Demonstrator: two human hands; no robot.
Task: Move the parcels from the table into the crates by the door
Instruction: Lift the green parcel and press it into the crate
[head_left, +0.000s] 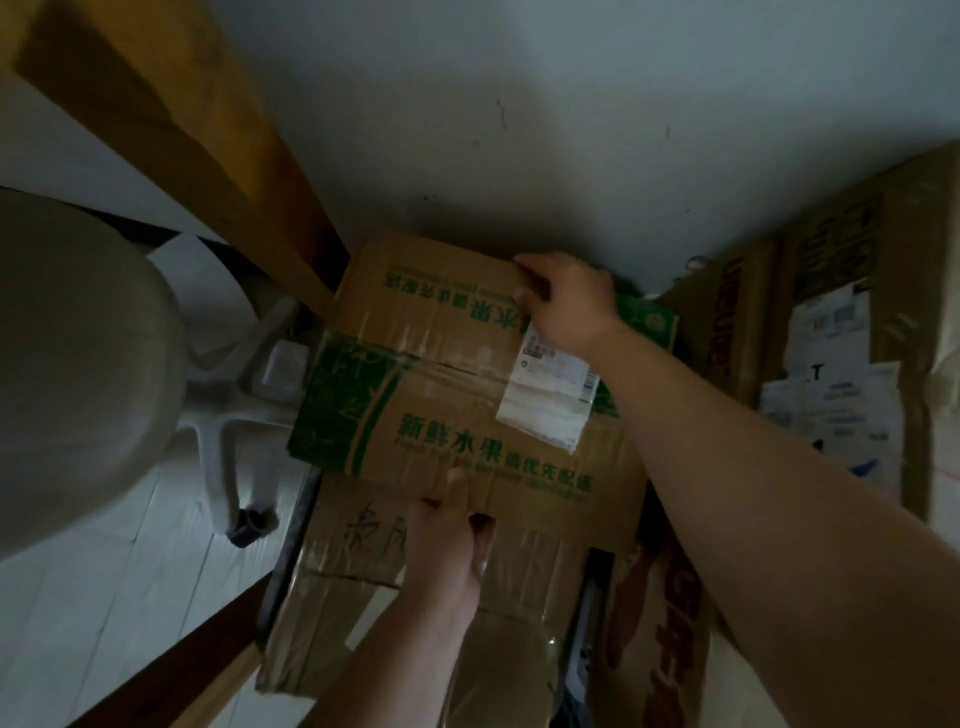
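Nearest, left hand (447, 540) grips the parcel's near edge, thumb pressed on top, fingers curled beneath, over a plain taped carton (353, 561) with handwriting, which the parcel overlaps. Parcel (447, 395): brown cardboard box, lying flat, green band and green Chinese print across the top, clear tape along the centre seam, white shipping label (550, 395) towards its right side, lower corner lifting. At the far edge right hand (566, 301) holds the rim, fingers hooked over it, close to the white wall (519, 130); labelled cartons (831, 322) stand to the right, a wooden beam (197, 156) to the left
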